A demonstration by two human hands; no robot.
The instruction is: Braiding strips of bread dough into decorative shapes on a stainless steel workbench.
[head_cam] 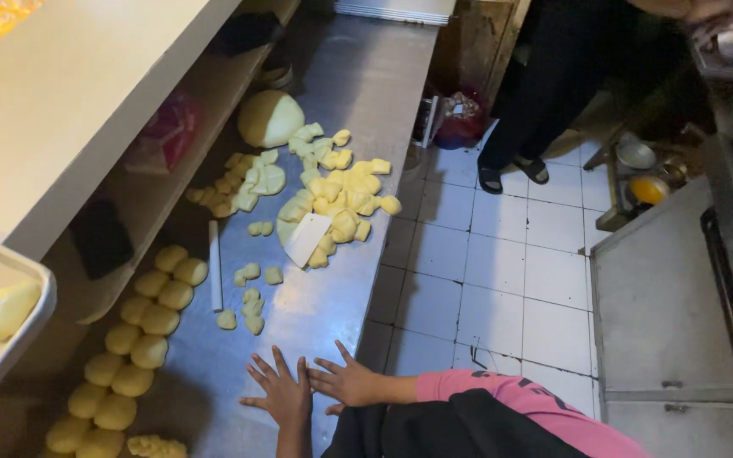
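Note:
My left hand (282, 392) and my right hand (345, 380) lie flat, side by side, on the steel counter (341, 93) near its front edge, fingers spread and holding nothing. A pink sleeve covers my right arm. Rounded yellow dough balls (148, 322) sit in rows to the left of my hands. Small cut dough pieces (250, 307) lie just beyond my fingers. Farther off, a white scraper (307, 238) rests against a heap of cut dough chunks (345, 193), with a big dough mound (269, 118) behind it.
A white tray (10, 339) holding a dough piece juts in at the left, under a shelf. Another person's legs in dark trousers and sandals (511, 170) stand on the white tiled floor. A steel cabinet (663, 305) is at the right, with bowls beyond it.

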